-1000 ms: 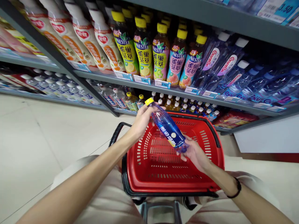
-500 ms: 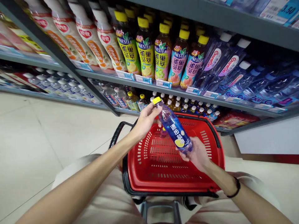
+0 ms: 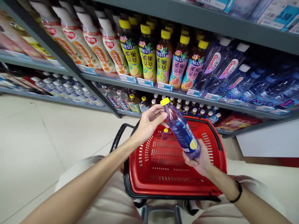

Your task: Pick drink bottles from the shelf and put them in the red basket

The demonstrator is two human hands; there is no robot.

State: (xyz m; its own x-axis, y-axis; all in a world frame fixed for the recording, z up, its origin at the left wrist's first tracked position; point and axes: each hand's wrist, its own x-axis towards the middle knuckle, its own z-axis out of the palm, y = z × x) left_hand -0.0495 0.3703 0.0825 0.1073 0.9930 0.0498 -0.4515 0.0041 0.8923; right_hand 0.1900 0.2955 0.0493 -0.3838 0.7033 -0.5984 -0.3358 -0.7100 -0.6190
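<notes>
A clear bottle with a yellow cap and a blue label with a lemon picture (image 3: 183, 133) is held tilted above the red shopping basket (image 3: 144, 185). My right hand (image 3: 202, 158) is closed around the bottle's base. At its neck, the fingers of my left hand (image 3: 150, 119) curl loosely, with the thumb against the near side and the other fingertips partly behind it. Inside the basket, below my left hand, is a small purplish bottle with a yellow cap (image 3: 164, 133).
A shelf edge (image 3: 144, 82) runs just beyond the basket. Above it stand milky drink bottles (image 3: 93, 46), Nestea bottles (image 3: 148, 56) and water bottles (image 3: 230, 68). Smaller bottles (image 3: 134, 102) fill the lower shelf. The basket's black handle (image 3: 118, 135) sticks out left.
The bottle has turned about its length, so its label text and lemon picture now face further right. It has shifted slightly right, and my left thumb has moved off its front to its side.
</notes>
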